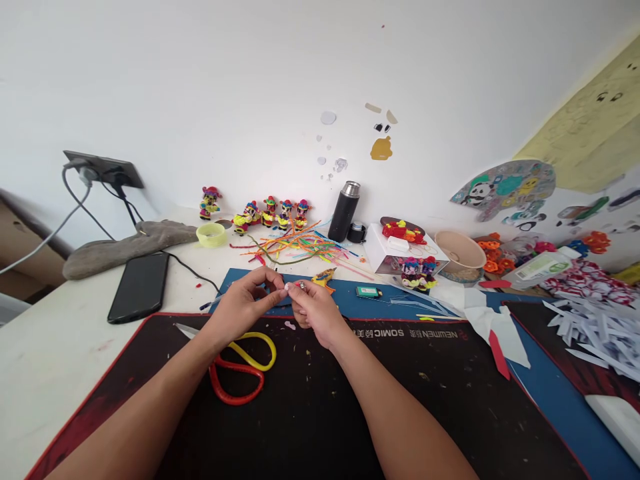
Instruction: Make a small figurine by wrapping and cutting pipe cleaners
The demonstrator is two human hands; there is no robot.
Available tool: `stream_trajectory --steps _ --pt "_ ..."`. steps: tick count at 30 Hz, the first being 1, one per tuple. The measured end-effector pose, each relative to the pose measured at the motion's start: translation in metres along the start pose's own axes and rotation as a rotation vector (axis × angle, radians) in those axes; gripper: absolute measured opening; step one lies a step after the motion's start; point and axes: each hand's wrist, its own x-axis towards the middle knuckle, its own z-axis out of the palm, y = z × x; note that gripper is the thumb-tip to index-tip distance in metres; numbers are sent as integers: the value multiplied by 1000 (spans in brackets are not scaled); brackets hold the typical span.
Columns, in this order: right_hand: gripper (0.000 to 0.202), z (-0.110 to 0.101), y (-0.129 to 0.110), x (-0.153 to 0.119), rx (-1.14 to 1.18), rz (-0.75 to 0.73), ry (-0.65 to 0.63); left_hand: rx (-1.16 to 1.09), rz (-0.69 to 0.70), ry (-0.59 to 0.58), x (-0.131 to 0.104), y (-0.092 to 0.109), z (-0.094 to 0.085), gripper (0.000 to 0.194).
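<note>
My left hand (253,300) and my right hand (316,308) meet above the far edge of the black mat (310,413). Thumb and fingers of each hand are pinched together around a small whitish piece (288,287), mostly covered by the fingertips. A tiny shiny round part (302,285) shows at my right fingers. Under my left wrist lie scissors with one yellow and one red handle (237,401). Just beyond my right hand is a yellow and orange piece (324,277) on the blue mat (350,293).
Behind the hands lie colourful pipe cleaners (300,247), small figures (270,212) and a black flask (345,212). A phone (139,287) and driftwood (130,247) are at left. At right are a white box (385,257), a bowl (460,257) and paper strips (600,333).
</note>
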Motion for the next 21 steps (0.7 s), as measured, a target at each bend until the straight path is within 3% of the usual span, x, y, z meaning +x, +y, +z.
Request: stream_trajectory --steps 10,21 --pt "51 -2 3 3 -51 -80 93 -99 -43 64 2 0 1 28" --pt "49 -1 -2 2 -75 -115 205 31 -119 165 8 -6 -9 31"
